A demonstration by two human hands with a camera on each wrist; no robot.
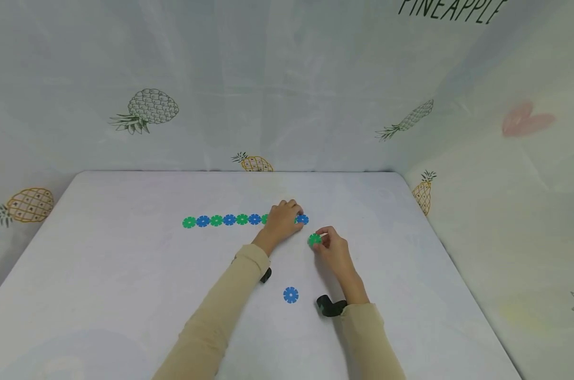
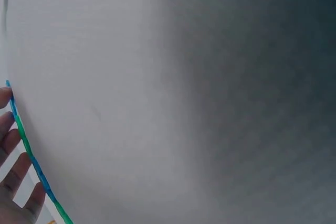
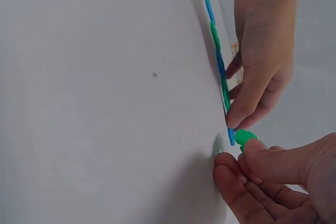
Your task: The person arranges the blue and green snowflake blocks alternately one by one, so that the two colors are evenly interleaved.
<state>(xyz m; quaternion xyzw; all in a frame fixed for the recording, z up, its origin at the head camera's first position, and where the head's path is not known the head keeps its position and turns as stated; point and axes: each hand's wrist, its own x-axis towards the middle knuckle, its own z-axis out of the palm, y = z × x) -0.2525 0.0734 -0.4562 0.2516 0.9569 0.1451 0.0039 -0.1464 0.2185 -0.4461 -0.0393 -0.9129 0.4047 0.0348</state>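
A row of linked green and blue notched plastic discs (image 1: 229,219) lies across the table. My left hand (image 1: 281,220) is over its right part, covering some of the discs. Its thumb and fingers hold the row near the blue end disc (image 1: 303,219), and several fingertips (image 2: 20,169) touch the row in the left wrist view. My right hand (image 1: 335,254) pinches a single green disc (image 1: 314,240) between thumb and finger. In the right wrist view that green disc (image 3: 244,137) is tilted, close beside the row's blue end (image 3: 231,137).
A loose blue disc (image 1: 291,295) lies nearer to me on the white table (image 1: 125,285). Dark camera mounts (image 1: 331,306) sit at my wrists. Pineapple-printed cloth (image 1: 287,79) hangs behind and at the sides of the table.
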